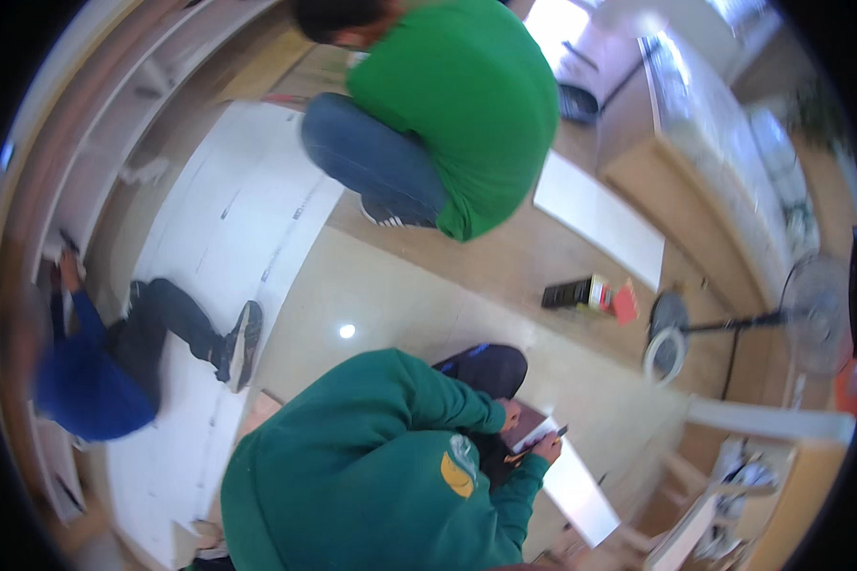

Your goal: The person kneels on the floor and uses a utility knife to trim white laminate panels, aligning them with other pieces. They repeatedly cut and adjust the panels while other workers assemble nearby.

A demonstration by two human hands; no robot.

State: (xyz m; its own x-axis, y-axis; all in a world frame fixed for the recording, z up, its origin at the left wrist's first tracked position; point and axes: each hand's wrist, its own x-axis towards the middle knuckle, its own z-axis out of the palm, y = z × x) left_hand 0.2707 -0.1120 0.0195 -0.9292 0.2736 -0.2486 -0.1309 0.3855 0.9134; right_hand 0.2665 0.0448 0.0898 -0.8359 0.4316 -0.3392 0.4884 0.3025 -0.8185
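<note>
A dark green sweatshirt sleeve leads to my left hand (510,415), which is closed at the edge of a dark red-brown flat piece (530,425). My right hand (548,446) is closed around a slim dark tool (563,431), too blurred to tell whether a marker or a knife. Both hands are over one end of a narrow white board (581,493), which slants away to the lower right. My bent knee (490,369) in dark trousers is beyond my left hand.
A person in bright green (457,105) squats ahead. Another in blue (95,381) works at shelving on the left, a foot on a big white panel (209,219). Another white board (600,219), a dark box (569,293), a standing fan (814,314) and a wooden frame (686,495) are to the right.
</note>
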